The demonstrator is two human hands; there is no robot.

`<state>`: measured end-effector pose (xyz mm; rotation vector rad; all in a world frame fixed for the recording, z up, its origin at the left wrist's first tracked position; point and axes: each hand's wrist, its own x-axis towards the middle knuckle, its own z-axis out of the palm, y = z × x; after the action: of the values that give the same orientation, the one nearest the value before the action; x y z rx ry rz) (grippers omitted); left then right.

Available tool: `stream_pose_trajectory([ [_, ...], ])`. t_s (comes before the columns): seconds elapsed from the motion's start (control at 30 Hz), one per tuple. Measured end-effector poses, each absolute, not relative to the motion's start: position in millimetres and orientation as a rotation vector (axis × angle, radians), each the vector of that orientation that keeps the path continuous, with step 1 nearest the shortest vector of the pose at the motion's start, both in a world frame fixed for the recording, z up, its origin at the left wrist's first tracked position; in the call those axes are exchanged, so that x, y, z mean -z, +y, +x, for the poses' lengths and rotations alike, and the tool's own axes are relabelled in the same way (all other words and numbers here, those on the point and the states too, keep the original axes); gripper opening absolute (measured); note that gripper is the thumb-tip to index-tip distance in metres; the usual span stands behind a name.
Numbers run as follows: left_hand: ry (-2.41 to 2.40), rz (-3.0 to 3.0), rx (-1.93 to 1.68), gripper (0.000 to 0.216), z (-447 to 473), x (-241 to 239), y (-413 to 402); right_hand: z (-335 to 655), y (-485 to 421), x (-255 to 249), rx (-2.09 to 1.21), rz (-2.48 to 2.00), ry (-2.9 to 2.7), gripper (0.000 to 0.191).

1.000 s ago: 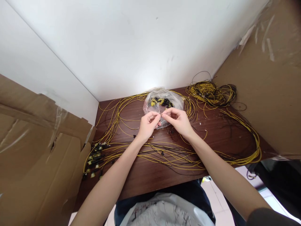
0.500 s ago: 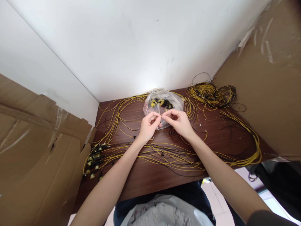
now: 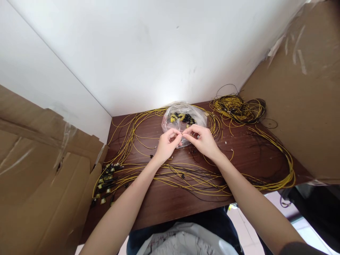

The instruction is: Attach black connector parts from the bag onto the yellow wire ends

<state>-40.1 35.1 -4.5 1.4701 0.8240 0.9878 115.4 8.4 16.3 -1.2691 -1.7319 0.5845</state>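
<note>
My left hand point(image 3: 168, 143) and my right hand point(image 3: 201, 140) meet fingertip to fingertip above the near edge of a clear plastic bag point(image 3: 199, 115). Each hand is closed in a pinch; what lies between the fingertips is too small to make out. Inside the bag are small black and yellow parts point(image 3: 186, 117). Below my hands, long yellow and black wires point(image 3: 191, 172) run across the brown table point(image 3: 156, 216), passing under both forearms. At their left end sit several black connectors with yellowish pieces point(image 3: 106, 180).
A tangled heap of yellow and black wires point(image 3: 233, 108) lies at the back right, and a curved bundle point(image 3: 288, 159) at the right edge. Cardboard panels stand on the left point(image 3: 45, 177) and right point(image 3: 294, 106). Behind the table rises a white wall point(image 3: 159, 53).
My hands stay pinched together in almost the same place, with a very slight shift of the fingers. The whole view has moved a little.
</note>
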Motion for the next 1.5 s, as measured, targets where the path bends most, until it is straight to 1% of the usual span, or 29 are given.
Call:
stream_pose_trajectory([
  [0.3,0.961,1.732,-1.066,0.015,-43,8,32,117,8,-17,-0.538,-1.274,-1.82,0.011],
  [0.6,1.039,2.108,-1.148,0.016,-41,4,23,110,6,-13,-0.524,-1.352,-1.648,0.009],
  [0.7,1.034,2.03,-1.155,0.015,-40,5,23,110,7,-12,-0.602,-1.363,-1.569,0.01],
  [0.97,0.92,1.537,-1.136,0.015,-39,9,32,112,12,-7,-0.827,-1.307,-1.421,0.016],
  [1.3,0.882,1.459,-1.112,0.016,-38,3,31,110,12,-9,-0.923,-1.288,-1.363,0.018],
  [1.43,0.867,1.358,-1.178,0.026,-37,5,32,110,11,-11,-0.976,-1.258,-1.337,0.018],
  [1.5,0.868,1.317,-1.202,0.024,-37,6,33,110,11,-12,-1.0,-1.253,-1.323,0.019],
])
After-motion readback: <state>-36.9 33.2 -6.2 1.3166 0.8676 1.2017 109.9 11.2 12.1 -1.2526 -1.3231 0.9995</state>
